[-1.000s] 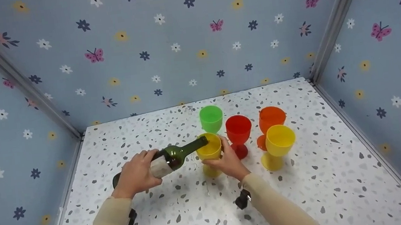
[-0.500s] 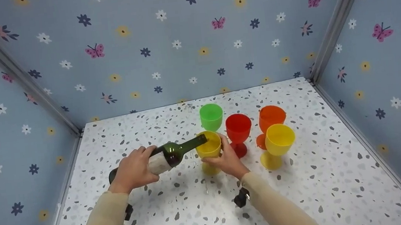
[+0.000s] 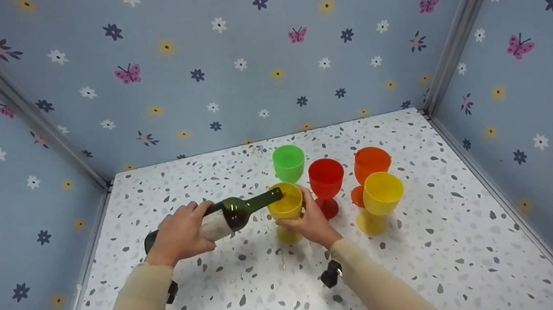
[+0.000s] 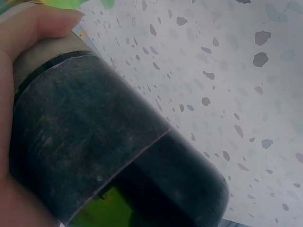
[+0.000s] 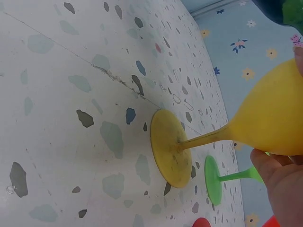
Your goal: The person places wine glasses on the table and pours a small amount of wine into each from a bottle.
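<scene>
My left hand (image 3: 180, 234) grips a dark green wine bottle (image 3: 236, 214) round its pale label. The bottle leans over sideways, its mouth above the bowl of a yellow plastic goblet (image 3: 287, 211). In the left wrist view the thumb lies across the bottle (image 4: 94, 123), whose bottom end points towards the camera. My right hand (image 3: 314, 223) holds the goblet's bowl from the right, fingers and thumb round it. The right wrist view shows that goblet (image 5: 260, 113) upright with its round foot on the table; the bottle (image 5: 277, 9) pokes in at the top corner.
Behind the held goblet stands a green goblet (image 3: 289, 166). A red goblet (image 3: 327, 183) is close beside my right hand. Farther right are an orange goblet (image 3: 371, 165) and a second yellow goblet (image 3: 382, 203). Flowered walls (image 3: 249, 91) enclose the speckled white table (image 3: 251, 301).
The bottle's bottom end and my left hand have shifted slightly left and up, while its mouth stays over the goblet. My right hand keeps its hold; the other goblets stand where they were.
</scene>
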`<state>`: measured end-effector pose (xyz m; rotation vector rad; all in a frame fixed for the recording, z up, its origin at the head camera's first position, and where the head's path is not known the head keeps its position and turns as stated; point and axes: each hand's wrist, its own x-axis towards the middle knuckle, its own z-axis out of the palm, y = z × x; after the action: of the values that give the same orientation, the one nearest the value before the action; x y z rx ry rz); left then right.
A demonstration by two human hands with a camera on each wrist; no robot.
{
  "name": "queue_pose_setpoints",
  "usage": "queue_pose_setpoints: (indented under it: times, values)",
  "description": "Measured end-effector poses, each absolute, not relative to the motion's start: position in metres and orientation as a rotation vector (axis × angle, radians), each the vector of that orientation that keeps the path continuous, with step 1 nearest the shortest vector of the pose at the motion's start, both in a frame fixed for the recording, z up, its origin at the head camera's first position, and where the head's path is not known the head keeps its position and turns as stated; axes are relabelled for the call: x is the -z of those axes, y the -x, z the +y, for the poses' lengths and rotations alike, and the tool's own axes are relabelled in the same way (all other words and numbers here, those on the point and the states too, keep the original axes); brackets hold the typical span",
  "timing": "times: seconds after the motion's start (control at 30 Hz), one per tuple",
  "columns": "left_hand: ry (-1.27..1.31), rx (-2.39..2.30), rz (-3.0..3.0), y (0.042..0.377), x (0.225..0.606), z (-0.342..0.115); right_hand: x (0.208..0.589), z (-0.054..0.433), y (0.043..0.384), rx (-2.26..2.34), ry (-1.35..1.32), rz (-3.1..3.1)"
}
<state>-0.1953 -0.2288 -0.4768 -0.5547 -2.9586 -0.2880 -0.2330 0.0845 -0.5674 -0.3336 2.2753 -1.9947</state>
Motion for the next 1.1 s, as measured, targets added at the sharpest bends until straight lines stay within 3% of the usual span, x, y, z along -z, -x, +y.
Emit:
queue_pose_setpoints:
  times: [1.1]
  values:
    - [0.618,0.160,-2.959,0.199,0.459,-0.227,0.568,0.086,0.232,1.999,0.366,2.279]
